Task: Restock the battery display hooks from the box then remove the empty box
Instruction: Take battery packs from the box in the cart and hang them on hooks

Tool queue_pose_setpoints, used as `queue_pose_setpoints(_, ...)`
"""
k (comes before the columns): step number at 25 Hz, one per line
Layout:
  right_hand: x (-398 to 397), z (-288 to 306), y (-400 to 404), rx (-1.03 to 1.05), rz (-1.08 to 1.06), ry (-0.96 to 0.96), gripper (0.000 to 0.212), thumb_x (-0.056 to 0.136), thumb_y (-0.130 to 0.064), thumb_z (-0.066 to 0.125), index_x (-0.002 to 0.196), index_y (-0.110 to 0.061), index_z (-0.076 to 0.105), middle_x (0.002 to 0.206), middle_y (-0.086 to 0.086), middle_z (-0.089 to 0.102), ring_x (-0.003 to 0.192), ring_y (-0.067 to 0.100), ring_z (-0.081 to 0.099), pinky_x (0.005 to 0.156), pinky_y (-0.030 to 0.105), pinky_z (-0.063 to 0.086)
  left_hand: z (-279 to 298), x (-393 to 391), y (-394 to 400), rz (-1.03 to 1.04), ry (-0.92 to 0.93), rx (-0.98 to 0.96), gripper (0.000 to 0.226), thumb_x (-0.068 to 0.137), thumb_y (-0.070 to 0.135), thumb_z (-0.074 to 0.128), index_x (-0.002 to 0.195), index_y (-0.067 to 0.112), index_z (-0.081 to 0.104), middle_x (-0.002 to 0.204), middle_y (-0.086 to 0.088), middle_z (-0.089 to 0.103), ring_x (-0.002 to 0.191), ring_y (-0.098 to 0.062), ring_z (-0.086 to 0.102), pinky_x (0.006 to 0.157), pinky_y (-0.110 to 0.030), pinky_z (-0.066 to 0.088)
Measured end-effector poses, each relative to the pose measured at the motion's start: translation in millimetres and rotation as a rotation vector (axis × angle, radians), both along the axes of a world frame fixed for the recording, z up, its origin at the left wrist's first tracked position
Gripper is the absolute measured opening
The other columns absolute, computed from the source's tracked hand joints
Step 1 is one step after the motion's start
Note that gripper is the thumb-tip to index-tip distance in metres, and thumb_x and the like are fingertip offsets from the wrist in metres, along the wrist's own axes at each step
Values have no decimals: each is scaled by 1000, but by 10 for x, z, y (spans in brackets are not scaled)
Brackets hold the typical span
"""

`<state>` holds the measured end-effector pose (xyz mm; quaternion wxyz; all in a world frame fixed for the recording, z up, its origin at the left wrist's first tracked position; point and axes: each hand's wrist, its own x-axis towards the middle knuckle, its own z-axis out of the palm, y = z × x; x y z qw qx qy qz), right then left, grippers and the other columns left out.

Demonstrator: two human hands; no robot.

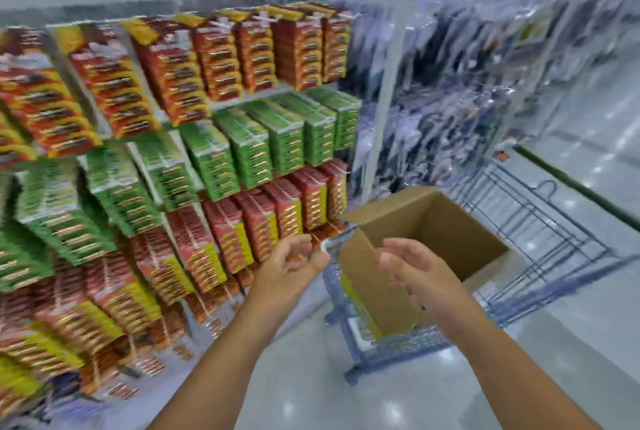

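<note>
An open cardboard box point(446, 232) stands in a blue wire cart point(540, 239), and the part of its inside that shows holds nothing. My right hand point(419, 274) hovers in front of the box's near wall with relaxed fingers, holding nothing. My left hand point(291, 260) is just left of the box, fingers loosely curled, and nothing clear shows in it. The display point(207, 139) at left hangs full of red, green and red-yellow battery packs. The whole view is blurred.
Right of the battery display, hooks carry clear-bagged dark items point(467, 90). A white upright post point(388, 94) separates the two sections. The glossy pale floor point(346, 395) runs under my arms and past the cart to the right.
</note>
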<state>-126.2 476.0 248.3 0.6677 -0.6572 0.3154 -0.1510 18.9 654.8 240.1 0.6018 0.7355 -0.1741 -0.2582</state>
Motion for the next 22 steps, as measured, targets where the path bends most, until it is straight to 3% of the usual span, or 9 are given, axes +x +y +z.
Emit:
queue_pose_setpoints(1, -126, -47, -253, 5, -13, 9, 19, 97, -10, 68, 115, -16, 66, 114, 4, 74, 88, 13, 68, 58, 16, 54, -22, -100, -257, -10, -2, 8, 23, 94, 30, 76, 110, 40, 62, 124, 11, 65, 91, -14, 64, 63, -19, 47)
queue_pose_setpoints(4, -456, -264, -1111, 14, -11, 14, 21, 96, -10, 70, 114, -19, 67, 117, 5, 75, 92, 12, 72, 79, 33, 59, -205, -421, -1073, 19, 7, 13, 27, 89, 31, 81, 110, 35, 65, 125, 4, 68, 102, -16, 66, 80, -25, 54)
queue_pose_setpoints(6, -654, -383, -1673, 25, 11, 58, 22, 96, -8, 69, 117, -15, 67, 113, 2, 74, 84, 1, 72, 73, 27, 58, -370, -623, -1563, 58, 26, 45, 46, 74, 54, 85, 112, 37, 67, 125, 4, 69, 109, -19, 67, 93, -42, 55)
queue_pose_setpoints(8, -843, -462, -2175, 27, 55, 102, 25, 97, -9, 69, 122, -13, 66, 111, -4, 73, 81, -7, 71, 69, 19, 57, -523, -798, -2025, 82, 63, 99, 57, 65, 67, 85, 112, 41, 66, 127, 6, 68, 111, -18, 67, 98, -48, 56)
queue_pose_setpoints(13, -849, -706, -3071, 50, 164, 208, 33, 95, -29, 74, 127, -23, 67, 120, -8, 73, 103, 3, 71, 74, 18, 60, -896, -949, -2774, 161, 156, 179, 25, 91, 37, 77, 111, 40, 62, 125, 10, 65, 112, -16, 66, 98, -47, 55)
queue_pose_setpoints(18, -401, -1120, -3606, 63, 210, 348, 38, 93, -39, 75, 128, -31, 65, 121, -13, 71, 106, 6, 71, 93, 35, 62, -1478, -727, -3261, 250, 253, 253, 25, 92, 41, 76, 112, 41, 60, 122, 17, 64, 108, -3, 65, 91, -35, 58)
queue_pose_setpoints(22, -60, -1426, -3974, 91, 245, 444, 38, 92, -40, 76, 127, -32, 63, 119, -13, 71, 107, 5, 68, 91, 31, 61, -1839, -448, -3672, 269, 325, 349, 31, 94, 44, 73, 120, 38, 58, 121, 19, 63, 106, 1, 61, 92, -33, 55)
